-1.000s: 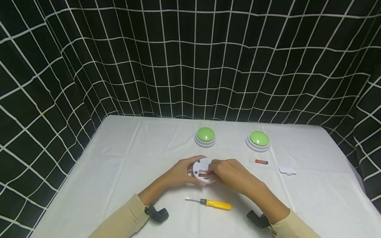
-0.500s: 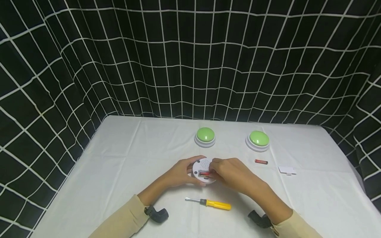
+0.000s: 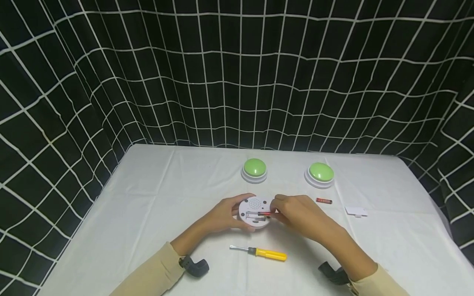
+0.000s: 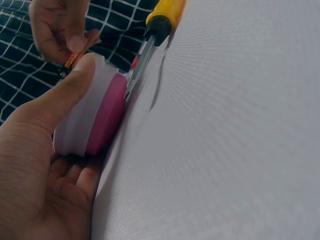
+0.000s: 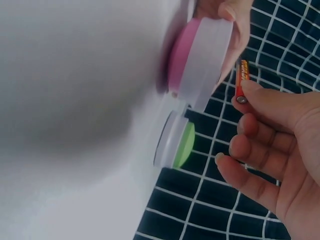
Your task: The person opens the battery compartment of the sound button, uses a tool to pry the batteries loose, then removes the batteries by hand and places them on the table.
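My left hand point(image 3: 226, 214) grips a round white push-button device point(image 3: 254, 204) by its side, turned underside up, so its speaker holes and open battery compartment face upward. Its pink dome point(image 4: 106, 117) points down at the cloth in the left wrist view. Between thumb and index finger, my right hand point(image 3: 296, 211) pinches a red AAA-size battery point(image 5: 241, 82), held just above the compartment near its right end. The other right fingers are loosely bent in the right wrist view. In front of both hands lies a yellow-handled screwdriver point(image 3: 259, 253).
Two green-domed buttons, one at the back middle point(image 3: 254, 169) and one at the back right point(image 3: 320, 174), stand on the white-covered table point(image 3: 148, 230). A second red battery point(image 3: 324, 200) and a white battery cover point(image 3: 356, 211) lie on the right. Black netted curtain point(image 3: 237, 82) surrounds the table.
The battery, earlier lying in the compartment under the right fingers, has come up out of it. My right hand has shifted slightly right with it; the left hand stays put.
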### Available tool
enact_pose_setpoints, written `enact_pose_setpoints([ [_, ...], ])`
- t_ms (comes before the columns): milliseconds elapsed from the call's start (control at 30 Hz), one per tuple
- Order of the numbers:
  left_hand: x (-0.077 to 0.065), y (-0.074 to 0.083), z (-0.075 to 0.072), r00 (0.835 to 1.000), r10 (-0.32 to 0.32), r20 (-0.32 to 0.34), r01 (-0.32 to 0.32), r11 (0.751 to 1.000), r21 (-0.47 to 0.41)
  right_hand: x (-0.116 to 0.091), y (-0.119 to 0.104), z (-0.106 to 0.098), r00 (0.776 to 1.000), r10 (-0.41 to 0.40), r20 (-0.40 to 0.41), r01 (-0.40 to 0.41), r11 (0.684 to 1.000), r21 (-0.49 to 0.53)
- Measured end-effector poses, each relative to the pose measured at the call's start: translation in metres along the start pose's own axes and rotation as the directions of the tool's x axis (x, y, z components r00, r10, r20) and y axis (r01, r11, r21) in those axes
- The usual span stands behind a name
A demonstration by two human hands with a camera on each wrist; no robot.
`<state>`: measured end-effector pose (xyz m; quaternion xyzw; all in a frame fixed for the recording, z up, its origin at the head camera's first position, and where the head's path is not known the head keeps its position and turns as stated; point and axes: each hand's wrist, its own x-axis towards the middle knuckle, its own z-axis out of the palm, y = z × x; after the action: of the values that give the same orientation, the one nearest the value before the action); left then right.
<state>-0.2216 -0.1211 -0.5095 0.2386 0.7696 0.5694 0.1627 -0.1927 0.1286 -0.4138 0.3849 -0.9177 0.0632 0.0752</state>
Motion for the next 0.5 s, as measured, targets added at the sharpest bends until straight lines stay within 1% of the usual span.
enact_pose_setpoints([
  [167,0.000,0.001,0.000,1.000,-0.007,-0.004,0.007,1.000,0.014,-0.007,0.007,-0.002,1.000,0.003,-0.024,-0.003,1.000,0.012],
  [367,0.000,0.001,0.000,1.000,-0.013,-0.008,0.013,1.000,-0.007,-0.014,0.014,-0.004,0.999,0.017,-0.041,-0.016,1.000,0.019],
  [500,0.001,0.000,0.001,1.000,-0.015,-0.007,0.015,1.000,-0.004,-0.018,0.019,-0.003,0.998,0.015,-0.054,-0.015,1.000,0.015],
])
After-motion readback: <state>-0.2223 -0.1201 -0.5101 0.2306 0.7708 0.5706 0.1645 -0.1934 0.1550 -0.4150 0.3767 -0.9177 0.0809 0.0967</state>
